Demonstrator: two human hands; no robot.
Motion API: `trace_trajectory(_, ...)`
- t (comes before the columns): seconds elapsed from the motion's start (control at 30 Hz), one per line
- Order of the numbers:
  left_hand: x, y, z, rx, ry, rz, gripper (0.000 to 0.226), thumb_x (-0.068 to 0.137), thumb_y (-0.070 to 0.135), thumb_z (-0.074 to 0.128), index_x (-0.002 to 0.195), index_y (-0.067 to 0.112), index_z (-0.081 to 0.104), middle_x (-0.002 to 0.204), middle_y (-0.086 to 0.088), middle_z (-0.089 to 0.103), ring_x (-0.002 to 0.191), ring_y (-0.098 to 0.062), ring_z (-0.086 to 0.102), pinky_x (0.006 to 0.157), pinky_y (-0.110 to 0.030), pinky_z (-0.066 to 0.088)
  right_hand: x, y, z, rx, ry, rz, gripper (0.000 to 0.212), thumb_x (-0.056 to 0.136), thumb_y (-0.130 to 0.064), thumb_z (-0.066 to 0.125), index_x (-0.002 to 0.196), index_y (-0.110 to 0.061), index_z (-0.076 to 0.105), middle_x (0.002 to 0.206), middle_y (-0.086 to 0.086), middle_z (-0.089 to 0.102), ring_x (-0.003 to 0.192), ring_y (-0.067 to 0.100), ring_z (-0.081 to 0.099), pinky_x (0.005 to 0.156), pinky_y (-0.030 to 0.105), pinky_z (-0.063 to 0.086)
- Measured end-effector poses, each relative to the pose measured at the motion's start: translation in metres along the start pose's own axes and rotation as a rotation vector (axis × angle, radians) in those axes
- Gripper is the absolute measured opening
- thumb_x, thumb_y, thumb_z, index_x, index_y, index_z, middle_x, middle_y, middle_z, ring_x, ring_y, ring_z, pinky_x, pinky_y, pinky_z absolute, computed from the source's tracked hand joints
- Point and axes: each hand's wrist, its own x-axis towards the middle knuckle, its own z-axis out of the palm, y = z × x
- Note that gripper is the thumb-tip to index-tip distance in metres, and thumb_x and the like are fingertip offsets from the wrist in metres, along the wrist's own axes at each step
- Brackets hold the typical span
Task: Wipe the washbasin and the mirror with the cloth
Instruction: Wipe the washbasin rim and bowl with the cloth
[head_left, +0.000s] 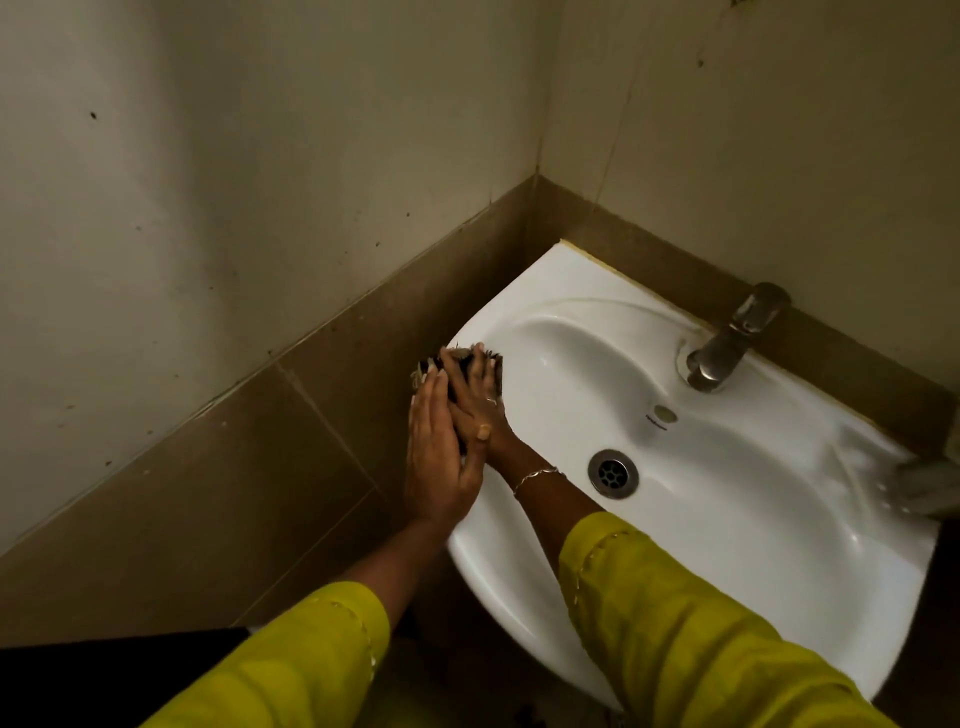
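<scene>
The person is leaning over a white washbasin (753, 519) fixed in a corner between two walls, and is working at its left rim. A dark cloth (496, 371) is lying on that rim, close to the brown wall tiles (208, 493), and is being pressed between the two hands. The right hand (475, 400) is lying flat on top of the cloth, with its fingers (467, 369) straight and slightly apart. The left hand (439, 452) is pressing against the outer side of the cloth and the rim, its fingers (428, 400) straight and held together. The frayed edges of the cloth are sticking out beyond the fingertips. A thumb is crossing near the right wrist; whose thumb it is cannot be told. A thin bracelet (537, 475) is sitting on the right wrist, and both arms are wearing yellow sleeves (701, 623). A metal tap (727, 343) is standing at the back of the basin, and the round drain (613, 473) is lying in the bowl, well apart from the hands. A blurred grey thing (924, 488) is resting at the right rim.
</scene>
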Motion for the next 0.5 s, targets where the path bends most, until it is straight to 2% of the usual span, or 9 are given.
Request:
trace_trajectory(0.17, 0.001, -0.002, -0.002, 0.001, 0.021, 0.040, 0.082, 0.086, 0.066, 0.020, 0.138, 0.004, 0.031, 0.146, -0.014, 0.030, 0.137, -0.029, 0.026, 0.114, -0.044, 0.012, -0.012, 0.009, 0.014, -0.116, -0.069, -0.119, 0.097, 0.067, -0.079, 0.008, 0.147, -0.025, 0.003, 0.156, 0.013, -0.012, 0.141, 0.033, -0.019, 0.115, 0.053, -0.004)
trace_trajectory(0.27, -0.001, 0.002, -0.001, 0.000, 0.046, -0.021, 0.086, 0.083, 0.069, 0.021, 0.136, 0.004, 0.036, 0.146, -0.016, 0.034, 0.137, -0.028, 0.025, 0.111, -0.053, 0.014, -0.028, 0.013, 0.016, -0.092, -0.095, -0.146, 0.089, 0.074, -0.069, 0.018, 0.146, -0.020, 0.002, 0.155, 0.015, -0.011, 0.141, 0.035, -0.017, 0.115, 0.054, -0.002)
trace_trajectory(0.33, -0.001, 0.005, -0.002, -0.008, 0.051, -0.049, 0.092, 0.080, 0.074, 0.017, 0.135, 0.004, 0.037, 0.145, -0.016, 0.035, 0.138, -0.029, 0.025, 0.110, -0.053, 0.015, -0.040, 0.011, 0.012, -0.059, -0.123, -0.162, 0.080, 0.080, -0.053, 0.030, 0.146, -0.014, 0.006, 0.154, 0.017, -0.011, 0.141, 0.035, -0.018, 0.116, 0.052, -0.004)
trace_trajectory(0.4, -0.001, 0.003, -0.003, -0.024, 0.028, -0.018, 0.087, 0.082, 0.069, 0.024, 0.135, 0.002, 0.037, 0.145, -0.018, 0.035, 0.137, -0.030, 0.027, 0.109, -0.053, 0.023, -0.048, 0.009, 0.013, -0.003, -0.149, -0.125, 0.075, 0.083, -0.044, 0.034, 0.146, -0.012, 0.008, 0.155, 0.018, -0.008, 0.141, 0.035, -0.016, 0.117, 0.050, -0.003)
trace_trajectory(0.5, 0.001, 0.001, -0.008, -0.211, -0.009, -0.089, 0.077, 0.081, 0.055, 0.034, 0.135, 0.000, 0.035, 0.145, -0.018, 0.034, 0.137, -0.029, 0.028, 0.110, -0.046, 0.028, -0.060, -0.002, 0.011, 0.104, -0.139, -0.035, 0.081, 0.084, -0.060, 0.031, 0.147, -0.013, 0.012, 0.155, 0.018, 0.003, 0.143, 0.036, -0.001, 0.116, 0.053, 0.009)
